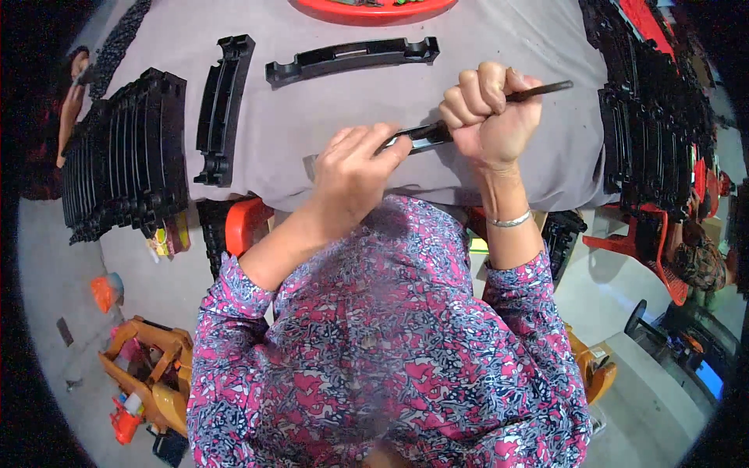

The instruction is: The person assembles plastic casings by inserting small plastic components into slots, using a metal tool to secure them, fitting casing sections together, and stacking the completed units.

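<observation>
My left hand [355,175] is closed round one end of a black plastic strip-like part [429,137], held over the table's near edge. The thumb lies along its top. My right hand [493,117] makes a fist round a slim dark rod-like tool [550,89], whose end sticks out to the right. The tool's other end is hidden at the part, beside the fist. Beyond the hands lies a long black plastic piece [351,59] with raised ends. A similar piece [222,113] lies lengthwise to the left.
Rows of black pieces stand packed at the left [129,152] and right [644,132] on the grey-covered table [312,105]. A red basin [374,11] sits at the far edge. Red chairs [248,222] and a wooden chair [148,363] stand around. Another person [74,109] is at far left.
</observation>
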Tool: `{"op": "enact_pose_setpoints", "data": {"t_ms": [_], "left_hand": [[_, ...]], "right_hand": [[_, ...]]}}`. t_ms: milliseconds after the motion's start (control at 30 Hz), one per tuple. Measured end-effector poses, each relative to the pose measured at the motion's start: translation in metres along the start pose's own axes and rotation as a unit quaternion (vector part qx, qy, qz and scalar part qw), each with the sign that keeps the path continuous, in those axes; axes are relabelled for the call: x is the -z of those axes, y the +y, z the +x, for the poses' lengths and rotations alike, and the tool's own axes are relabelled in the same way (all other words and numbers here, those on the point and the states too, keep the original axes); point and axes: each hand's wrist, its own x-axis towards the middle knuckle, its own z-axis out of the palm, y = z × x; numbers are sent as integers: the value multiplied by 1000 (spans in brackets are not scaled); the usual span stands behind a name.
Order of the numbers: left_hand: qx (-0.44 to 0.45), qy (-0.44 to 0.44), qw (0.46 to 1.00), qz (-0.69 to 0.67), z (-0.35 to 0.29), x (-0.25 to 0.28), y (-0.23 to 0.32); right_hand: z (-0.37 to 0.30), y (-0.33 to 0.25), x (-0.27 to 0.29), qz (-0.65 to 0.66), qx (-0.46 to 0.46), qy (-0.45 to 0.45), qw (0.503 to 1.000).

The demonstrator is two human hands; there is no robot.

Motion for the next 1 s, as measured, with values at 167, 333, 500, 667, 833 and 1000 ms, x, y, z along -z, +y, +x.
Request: {"op": "enact_pose_setpoints", "data": {"t_ms": [167,333,500,667,833,1000], "left_hand": [[19,-4,999,-33,2,11,3],[18,-8,1000,-17,3,31,6],[125,-68,990,8,-11,66,-8],[130,-66,989,35,-8,70,-25],[161,-41,985,-46,5,54,-36],[83,33,987,-136,20,27,-40]], "right_hand": [[6,-33,-14,61,-43,15,997],[-11,-71,-23,-434,-112,194,872],[-24,-52,-9,-796,-60,35,601],[-42,-39,-21,-814,-111,-18,570],[-68,-22,-44,-762,-137,-55,630],[-81,1,-52,-649,-157,-102,738]]}}
